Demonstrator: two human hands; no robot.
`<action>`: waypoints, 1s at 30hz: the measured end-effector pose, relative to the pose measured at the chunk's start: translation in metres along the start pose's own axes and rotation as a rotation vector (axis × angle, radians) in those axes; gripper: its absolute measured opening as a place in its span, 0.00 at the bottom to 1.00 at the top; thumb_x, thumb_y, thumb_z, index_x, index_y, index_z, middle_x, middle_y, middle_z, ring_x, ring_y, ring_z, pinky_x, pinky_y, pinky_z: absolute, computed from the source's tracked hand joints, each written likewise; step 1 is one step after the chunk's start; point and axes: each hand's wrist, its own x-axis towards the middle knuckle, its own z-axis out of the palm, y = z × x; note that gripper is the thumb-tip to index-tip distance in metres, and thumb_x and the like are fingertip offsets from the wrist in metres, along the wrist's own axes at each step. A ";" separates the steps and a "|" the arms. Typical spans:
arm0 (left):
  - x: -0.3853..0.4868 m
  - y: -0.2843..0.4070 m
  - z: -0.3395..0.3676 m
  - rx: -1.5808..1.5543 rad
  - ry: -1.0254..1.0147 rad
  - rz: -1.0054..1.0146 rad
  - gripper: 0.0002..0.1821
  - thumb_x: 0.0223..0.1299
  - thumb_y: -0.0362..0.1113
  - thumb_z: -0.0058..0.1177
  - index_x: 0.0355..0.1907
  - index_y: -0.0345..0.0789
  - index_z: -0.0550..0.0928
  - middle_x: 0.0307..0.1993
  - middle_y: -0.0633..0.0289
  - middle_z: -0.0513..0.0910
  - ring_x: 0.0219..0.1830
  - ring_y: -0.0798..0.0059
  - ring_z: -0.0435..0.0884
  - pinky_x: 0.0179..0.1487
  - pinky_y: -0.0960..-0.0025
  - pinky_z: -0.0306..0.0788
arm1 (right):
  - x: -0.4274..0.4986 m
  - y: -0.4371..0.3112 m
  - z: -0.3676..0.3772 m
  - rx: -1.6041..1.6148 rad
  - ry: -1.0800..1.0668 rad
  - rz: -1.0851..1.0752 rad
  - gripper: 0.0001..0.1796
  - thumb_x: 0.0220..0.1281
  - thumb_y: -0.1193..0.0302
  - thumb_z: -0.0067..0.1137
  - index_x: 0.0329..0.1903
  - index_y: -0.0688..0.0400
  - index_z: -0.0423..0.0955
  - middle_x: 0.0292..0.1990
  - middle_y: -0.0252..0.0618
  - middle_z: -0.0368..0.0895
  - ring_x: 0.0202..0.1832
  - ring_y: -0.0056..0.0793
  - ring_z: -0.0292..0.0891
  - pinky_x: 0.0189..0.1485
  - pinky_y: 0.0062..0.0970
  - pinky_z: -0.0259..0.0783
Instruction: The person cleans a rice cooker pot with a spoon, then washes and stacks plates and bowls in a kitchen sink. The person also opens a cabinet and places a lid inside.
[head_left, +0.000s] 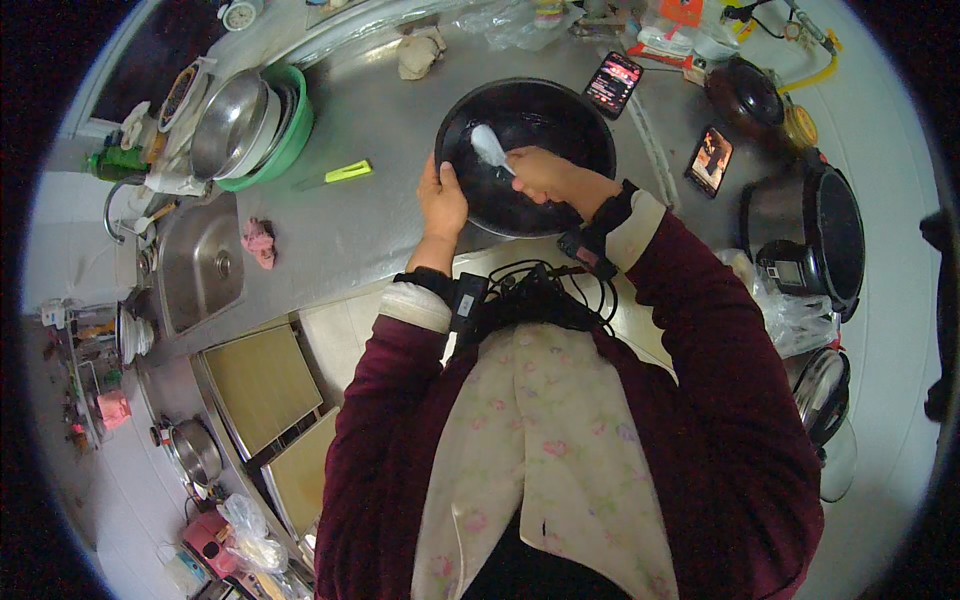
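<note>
A round black pan or pot (574, 135) stands on the steel counter (352, 217) in front of me. At its left rim is my left hand (441, 199), gripping the wall with the thumb on the inner side. Over the inside of the vessel, my right hand (536, 176) holds a white spoon or scoop (489, 144), its broad end pointing up and left. The vessel's inner bottom looks dark, with a few light glints; whether it holds anything cannot be told. My right fingers partly hide the spoon's handle.
Left of the vessel lie a knife with a yellow-green handle (349, 172) and a pink cloth (259, 242). A sink (202, 270) and stacked bowls in a green basin (298, 139) stand farther left. Two phones (613, 84) and a black cooker pot (802, 225) are at the right.
</note>
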 end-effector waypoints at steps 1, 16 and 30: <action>0.000 0.000 0.000 -0.006 -0.002 0.031 0.16 0.58 0.32 0.37 0.49 0.32 0.71 0.42 0.48 0.76 0.45 0.57 0.74 0.49 0.64 0.65 | 0.004 0.002 -0.006 0.140 0.003 -0.042 0.11 0.58 0.66 0.34 0.31 0.57 0.66 0.15 0.33 0.65 0.11 0.24 0.57 0.12 0.27 0.54; -0.001 0.010 -0.003 0.037 -0.010 -0.067 0.16 0.59 0.33 0.38 0.49 0.33 0.71 0.43 0.48 0.76 0.46 0.57 0.74 0.49 0.65 0.65 | -0.006 0.010 -0.016 0.777 0.052 -0.025 0.06 0.55 0.71 0.35 0.33 0.56 0.63 0.19 0.32 0.64 0.13 0.19 0.51 0.14 0.22 0.52; 0.001 0.001 -0.003 0.078 -0.020 -0.060 0.17 0.59 0.34 0.38 0.51 0.34 0.69 0.44 0.46 0.74 0.47 0.52 0.72 0.50 0.62 0.64 | 0.002 0.005 -0.019 0.548 0.253 0.093 0.06 0.53 0.72 0.38 0.25 0.57 0.65 0.18 0.33 0.67 0.14 0.25 0.59 0.13 0.28 0.59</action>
